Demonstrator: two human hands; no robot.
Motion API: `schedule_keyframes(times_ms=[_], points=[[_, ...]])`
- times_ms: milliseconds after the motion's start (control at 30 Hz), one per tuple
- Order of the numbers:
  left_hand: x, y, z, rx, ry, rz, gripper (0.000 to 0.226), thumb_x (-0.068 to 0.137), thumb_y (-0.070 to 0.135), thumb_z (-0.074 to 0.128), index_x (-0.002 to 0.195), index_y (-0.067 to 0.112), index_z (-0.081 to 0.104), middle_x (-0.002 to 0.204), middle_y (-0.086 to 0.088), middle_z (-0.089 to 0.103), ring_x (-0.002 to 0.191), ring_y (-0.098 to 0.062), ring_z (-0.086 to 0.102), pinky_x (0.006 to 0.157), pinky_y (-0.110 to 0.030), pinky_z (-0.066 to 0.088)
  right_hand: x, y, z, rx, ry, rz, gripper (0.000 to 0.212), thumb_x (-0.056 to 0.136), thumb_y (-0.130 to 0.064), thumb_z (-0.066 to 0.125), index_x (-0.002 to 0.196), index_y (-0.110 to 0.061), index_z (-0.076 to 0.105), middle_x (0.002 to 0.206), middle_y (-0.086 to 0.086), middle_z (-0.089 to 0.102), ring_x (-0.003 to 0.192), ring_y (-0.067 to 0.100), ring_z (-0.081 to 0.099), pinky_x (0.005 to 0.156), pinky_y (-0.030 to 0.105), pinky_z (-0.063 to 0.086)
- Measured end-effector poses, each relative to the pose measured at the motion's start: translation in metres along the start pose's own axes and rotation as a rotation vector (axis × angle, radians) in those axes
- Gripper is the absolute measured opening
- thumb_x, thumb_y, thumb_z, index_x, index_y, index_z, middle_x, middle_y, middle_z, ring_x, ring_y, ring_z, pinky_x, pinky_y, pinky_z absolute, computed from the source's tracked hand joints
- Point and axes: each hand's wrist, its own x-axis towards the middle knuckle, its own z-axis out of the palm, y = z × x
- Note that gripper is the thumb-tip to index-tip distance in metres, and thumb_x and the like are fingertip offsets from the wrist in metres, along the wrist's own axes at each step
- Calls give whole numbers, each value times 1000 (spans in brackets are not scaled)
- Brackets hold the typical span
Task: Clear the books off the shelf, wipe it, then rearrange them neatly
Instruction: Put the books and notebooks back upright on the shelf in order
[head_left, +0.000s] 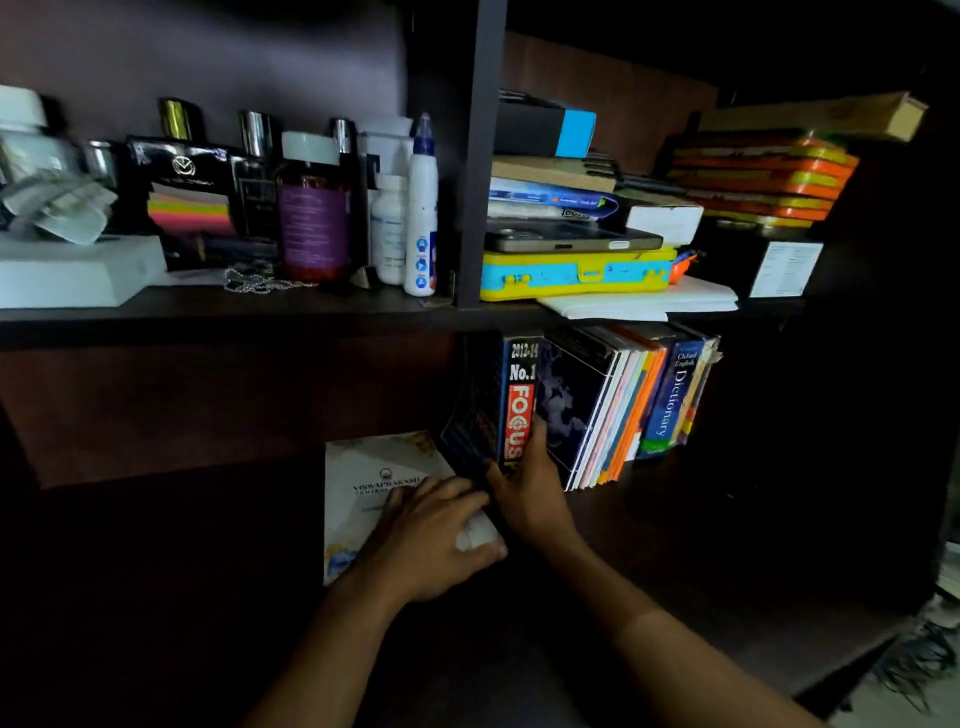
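Note:
A row of books stands leaning on the dark lower shelf (701, 519). At its left end is a thick black book with a red "FOCUS" spine (519, 410); my right hand (530, 488) grips its lower spine, thumb on one side and fingers on the other. Further right stand a dark blue book (569, 405), several thin pastel and orange books (626, 410) and a blue Oxford Dictionary (670, 400). A white booklet (374, 478) lies flat to the left. My left hand (431, 540) rests on it, curled round a small white cloth (475, 535).
The upper shelf (260, 309) carries bottles (311, 208), a glue bottle (421, 208), a white box (67, 270) and a chain. Right of the upright divider (475, 156) lie a yellow-blue case (576, 273), stacked boxes, papers and orange-yellow tins (758, 176).

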Motion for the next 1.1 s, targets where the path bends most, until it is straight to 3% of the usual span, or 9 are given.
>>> schedule_keyframes(times_ms=[200, 300, 400, 467, 567, 700, 800, 900, 1100], points=[[2, -9, -10, -326, 250, -80, 55, 91, 66, 56, 136, 35, 58, 146, 11, 47, 136, -12, 42, 106, -26, 33, -2, 5, 1, -40, 85, -20, 71, 88, -24, 76, 147, -19, 37, 135, 2, 59, 123, 17, 58, 103, 35, 49], [-7, -30, -31, -140, 464, -504, 52, 97, 61, 48, 141, 32, 51, 144, -6, 50, 132, -32, 46, 103, -44, 43, -10, -3, -3, -86, 239, -98, 69, 85, -30, 79, 141, -17, 42, 134, 3, 50, 124, 18, 51, 102, 35, 47], [-21, -47, -44, -8, 234, -818, 66, 96, 65, 42, 152, 31, 34, 147, -14, 48, 132, -40, 46, 100, -47, 44, -28, -10, -8, -113, 228, -200, 27, 90, -25, 72, 107, -23, 50, 97, -1, 57, 88, 15, 59, 74, 32, 49], [-20, -52, -43, -54, 167, -823, 65, 96, 64, 46, 150, 30, 37, 139, -12, 58, 123, -37, 57, 92, -41, 47, -39, -13, -8, -166, -28, -150, 19, 92, -39, 66, 100, -27, 54, 85, -9, 59, 78, 7, 57, 68, 29, 45], [-13, -55, -36, -161, 199, -785, 62, 93, 60, 55, 142, 24, 46, 128, -12, 65, 109, -37, 67, 89, -38, 55, -43, -8, -3, -387, -230, -199, 52, 86, -70, 45, 115, -28, 59, 104, -10, 61, 97, 8, 57, 86, 33, 49], [-14, -58, -30, -327, 184, -794, 43, 93, 50, 61, 122, 19, 55, 81, -6, 74, 59, -25, 73, 57, -35, 62, -39, -7, -5, -358, -254, -169, 52, 87, -61, 53, 121, -24, 60, 114, -3, 60, 101, 13, 59, 86, 27, 48], [-15, -56, -31, -265, 223, -783, 57, 89, 56, 63, 133, 22, 51, 106, -7, 72, 87, -30, 73, 77, -39, 62, -39, -7, -10, -275, -216, -135, 34, 90, -41, 67, 118, -22, 62, 105, -5, 64, 92, 11, 61, 79, 27, 49], [-13, -53, -30, -257, 239, -758, 76, 88, 55, 68, 148, 21, 35, 131, -10, 63, 117, -34, 63, 93, -38, 53, -39, -11, -11, -265, -235, -135, 33, 88, -41, 68, 117, -26, 64, 101, -8, 65, 89, 7, 62, 78, 29, 53], [-11, -56, -25, -1097, 433, -763, 33, 87, 30, 78, 113, 12, 66, 108, -11, 74, 90, -28, 73, 82, -44, 62, -40, -11, -12, -208, -275, -135, 31, 87, -37, 75, 116, -29, 65, 98, -13, 65, 85, 2, 63, 72, 17, 53]])
